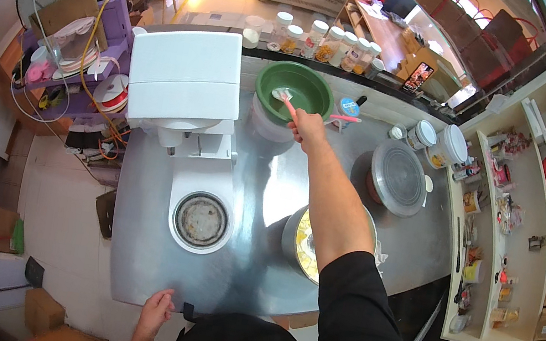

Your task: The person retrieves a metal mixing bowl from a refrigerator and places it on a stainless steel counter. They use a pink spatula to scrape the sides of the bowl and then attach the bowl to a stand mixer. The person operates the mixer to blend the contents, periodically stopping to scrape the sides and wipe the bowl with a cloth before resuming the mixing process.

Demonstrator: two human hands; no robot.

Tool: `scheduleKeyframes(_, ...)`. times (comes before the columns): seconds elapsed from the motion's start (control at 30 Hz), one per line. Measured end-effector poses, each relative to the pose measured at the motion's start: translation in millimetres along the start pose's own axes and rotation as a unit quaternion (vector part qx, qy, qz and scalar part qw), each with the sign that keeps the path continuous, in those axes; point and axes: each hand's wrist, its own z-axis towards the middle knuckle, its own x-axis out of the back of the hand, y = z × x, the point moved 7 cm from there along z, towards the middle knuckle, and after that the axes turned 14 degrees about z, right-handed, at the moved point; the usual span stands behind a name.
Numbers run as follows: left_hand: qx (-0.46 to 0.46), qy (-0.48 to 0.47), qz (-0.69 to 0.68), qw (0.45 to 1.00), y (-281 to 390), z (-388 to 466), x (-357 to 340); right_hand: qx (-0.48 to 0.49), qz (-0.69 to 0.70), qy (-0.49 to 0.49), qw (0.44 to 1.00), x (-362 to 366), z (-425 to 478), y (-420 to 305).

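My right hand (pixel 308 129) grips the pink handle of a spatula (pixel 289 105). Its pale, whitish-smeared blade is over the inside of a green plastic basin (pixel 298 72), which rests on a translucent container (pixel 272 127). Beneath my right forearm stands a round metal pot (pixel 290 236) holding pale yellow and white contents, partly hidden by the arm. Beside the basin lies another pink handle (pixel 345 119). My left hand (pixel 158 308) hangs by the table's front edge, fingers loosely bent, one sticking out; nothing shows in it.
A white stand mixer (pixel 185 80) with a round base plate (pixel 201 219) occupies the left of the steel table (pixel 139 256). A lidded round pot (pixel 398 178) and white tubs (pixel 447 146) stand right. Several jars (pixel 314 39) line the back ledge; shelves (pixel 487 250) border the right.
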Motion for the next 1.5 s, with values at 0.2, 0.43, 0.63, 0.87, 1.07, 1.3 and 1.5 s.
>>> scheduleKeyframes(0.2,-0.041,-0.042,0.063,0.996,59,14,-31,0.016,-0.069,0.049,0.996,16,-15,-22)
scheduleKeyframes(0.43,-0.107,-0.112,0.109,0.982,87,25,-79,0.158,-0.270,-0.047,0.949,129,-123,-143)
scheduleKeyframes(0.63,-0.090,-0.160,0.162,0.970,107,33,-136,0.197,-0.303,0.138,0.922,391,-209,-44)
scheduleKeyframes(0.87,-0.085,-0.186,0.282,0.937,117,23,-190,0.117,-0.513,0.165,0.834,386,-290,222)
scheduleKeyframes(1.07,-0.160,-0.253,0.385,0.873,90,29,-268,0.064,-0.320,0.113,0.939,341,-350,270)
scheduleKeyframes(1.3,-0.233,-0.258,0.426,0.835,102,22,-302,0.109,-0.246,0.215,0.939,355,-376,159)
scheduleKeyframes(1.5,-0.231,-0.116,0.308,0.916,139,39,-235,0.206,-0.227,0.126,0.944,369,-324,96)
